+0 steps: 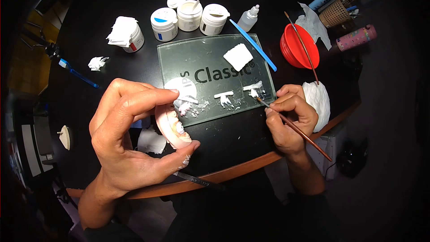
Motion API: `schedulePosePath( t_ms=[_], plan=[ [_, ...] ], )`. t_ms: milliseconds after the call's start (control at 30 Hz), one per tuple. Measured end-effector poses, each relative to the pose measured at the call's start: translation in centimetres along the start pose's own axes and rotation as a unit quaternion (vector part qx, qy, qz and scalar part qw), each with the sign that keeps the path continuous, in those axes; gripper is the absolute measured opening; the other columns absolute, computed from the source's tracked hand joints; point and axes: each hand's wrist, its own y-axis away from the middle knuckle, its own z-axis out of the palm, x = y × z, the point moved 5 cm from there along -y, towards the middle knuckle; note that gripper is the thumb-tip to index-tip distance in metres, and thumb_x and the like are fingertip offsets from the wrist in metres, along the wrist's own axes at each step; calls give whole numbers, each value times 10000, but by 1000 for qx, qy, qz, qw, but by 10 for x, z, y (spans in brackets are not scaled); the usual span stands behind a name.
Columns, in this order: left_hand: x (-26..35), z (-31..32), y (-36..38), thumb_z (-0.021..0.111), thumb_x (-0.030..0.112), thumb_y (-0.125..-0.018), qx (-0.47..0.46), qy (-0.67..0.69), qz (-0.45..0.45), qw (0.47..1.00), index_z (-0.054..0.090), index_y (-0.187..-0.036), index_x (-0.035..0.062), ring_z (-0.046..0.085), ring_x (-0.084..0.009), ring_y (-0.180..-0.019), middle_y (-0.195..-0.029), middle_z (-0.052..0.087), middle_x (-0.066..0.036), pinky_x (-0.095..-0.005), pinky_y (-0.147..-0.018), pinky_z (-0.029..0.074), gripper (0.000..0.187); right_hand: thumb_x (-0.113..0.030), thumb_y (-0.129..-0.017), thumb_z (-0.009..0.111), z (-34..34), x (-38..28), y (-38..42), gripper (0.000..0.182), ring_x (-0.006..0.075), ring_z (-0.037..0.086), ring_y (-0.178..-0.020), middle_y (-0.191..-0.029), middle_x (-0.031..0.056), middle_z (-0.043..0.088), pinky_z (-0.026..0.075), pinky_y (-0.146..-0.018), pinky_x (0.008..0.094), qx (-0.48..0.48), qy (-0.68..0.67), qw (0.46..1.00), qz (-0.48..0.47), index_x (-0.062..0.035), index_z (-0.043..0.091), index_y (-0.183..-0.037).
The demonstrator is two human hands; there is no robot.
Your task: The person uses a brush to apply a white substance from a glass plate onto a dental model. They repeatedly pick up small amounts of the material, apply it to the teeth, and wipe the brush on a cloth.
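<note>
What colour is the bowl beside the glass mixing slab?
Red bowl, seen best in the head view, with a brush resting across it.

Bare black table [237, 136] lies open between the left hand [130, 134] and right hand [289, 118]. Farther back, the glass slab [210, 58], three jars [189, 18] and red bowl [299, 45] obstruct passage.

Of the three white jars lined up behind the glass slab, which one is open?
The middle jar: it shows cream contents with a spatula standing in it. The left jar, blue on top, and the right jar both carry lids.
</note>
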Motion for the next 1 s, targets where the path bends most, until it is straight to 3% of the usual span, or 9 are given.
schedulePosePath(
  t_ms=[433, 633, 667, 800, 1000],
  plan=[
    [1, -1, -3, 949, 28, -611, -4, -15, 2, 1000, 671, -1196, -57, 659, -184, -976, -1084, 600, -136, -255, -794, 628, 653, 59, -697, 737, 1, -1, -1, 119, 221, 603, -896, -692, 67, 644, 489, -842, 362, 4, 0, 1000, 10, -20, 672, -758],
    [-1, -1, -3, 970, 47, -626, 5, 22, -1, 1000, 668, -1212, -64, 664, -182, -1012, -1110, 599, -137, -283, -846, 641, 669, 75, -723, 708, 0, -7, -4, 130, 184, 579, -775, -697, 58, 649, 463, -913, 379, 18, -15, 999, -35, -28, 666, -791],
    [-3, 0, -3, 968, 28, -628, 6, 48, -17, 999, 668, -1217, -64, 665, -176, -1018, -1121, 599, -136, -308, -869, 651, 667, 77, -734, 698, 1, -9, -6, 133, 174, 566, -717, -699, 55, 650, 459, -919, 387, 14, -25, 998, -57, -29, 662, -804],
    [-14, 5, -2, 949, -36, -629, 1, 194, -84, 977, 613, -1274, -88, 667, -229, -1153, -1188, 596, -153, -384, -993, 641, 729, -24, -756, 717, 5, -32, -21, 93, 186, 586, -736, -715, 77, 688, 461, -912, 408, -34, -131, 985, -109, -38, 671, -836],
    [-21, 7, -1, 929, -71, -651, -21, 310, -135, 941, 555, -1214, -53, 640, -258, -1253, -1221, 632, -179, -423, -1016, 626, 677, -16, -729, 725, 31, -71, -52, 146, 245, 645, -836, -747, 85, 705, 486, -917, 429, -111, -251, 955, -114, -16, 698, -872]
  ],
)
